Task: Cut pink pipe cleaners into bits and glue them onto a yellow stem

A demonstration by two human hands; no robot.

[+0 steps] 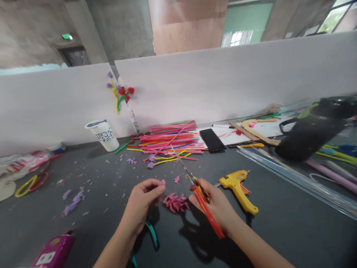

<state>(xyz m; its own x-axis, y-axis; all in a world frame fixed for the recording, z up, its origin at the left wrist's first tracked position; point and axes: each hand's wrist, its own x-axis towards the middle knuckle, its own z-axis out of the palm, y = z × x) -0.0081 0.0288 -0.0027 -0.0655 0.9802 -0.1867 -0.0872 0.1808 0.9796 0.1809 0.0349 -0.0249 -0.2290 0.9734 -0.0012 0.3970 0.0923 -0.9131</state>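
Observation:
My left hand (146, 197) pinches a small pink piece (163, 182) that looks like cut pipe cleaner. In my right hand (214, 201) is a pair of scissors (205, 208) with red and yellow handles, its blades pointing up and away to the left. Between the hands a pile of pink pieces (175, 203) lies on the dark table. One loose pink piece (177, 179) sits just beyond the pile. Under my left forearm, teal-handled pliers (152, 234) are partly hidden. To the right of my right hand rests a yellow glue gun (240, 188).
Many coloured pipe cleaners (170, 139) are heaped at the back, beside a black phone (212, 140). A white patterned cup (103, 136) stands left. Clear plastic strips (292, 178) and a black jug (309, 130) are right. Purple scraps (74, 203) and a magenta box (55, 251) lie left.

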